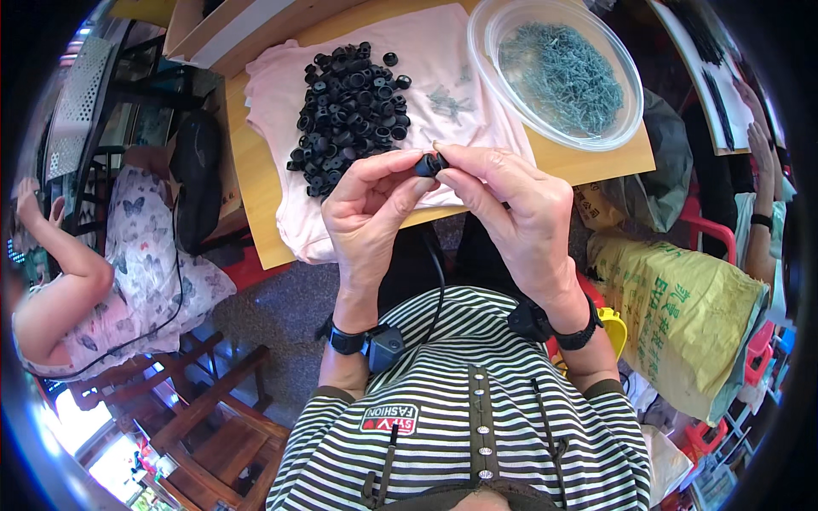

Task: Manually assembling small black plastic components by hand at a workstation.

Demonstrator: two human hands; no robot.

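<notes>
We are pinching a small black plastic part [430, 165] between the fingertips of both hands, above the near edge of a pink cloth [430, 51]; our left hand [366, 204] is gripping it from its left side with thumb and index finger, and our right hand [524, 196] is meeting it from the right in a like pinch, so both hands are touching it and neither is standing nearer; the part is sitting crosswise between the two pinches, though our fingers are covering too much of it for us to tell its long axis surely; a small pale tip is showing above the right fingertips, and we are not able to tell what it is.

Beyond our left hand, a heap of black plastic caps [354, 111] is lying on the cloth, many of them showing hollow round mouths; farther right on the cloth, a few loose metal fasteners [447, 102] are lying straight beyond the held part; past our right hand, a clear round plastic tub [588, 144] is resting on the wooden table [609, 162], nearer that hand than the left; it is holding a tangled mass of thin grey fasteners [558, 77], screws or nails, we cannot tell which.
</notes>
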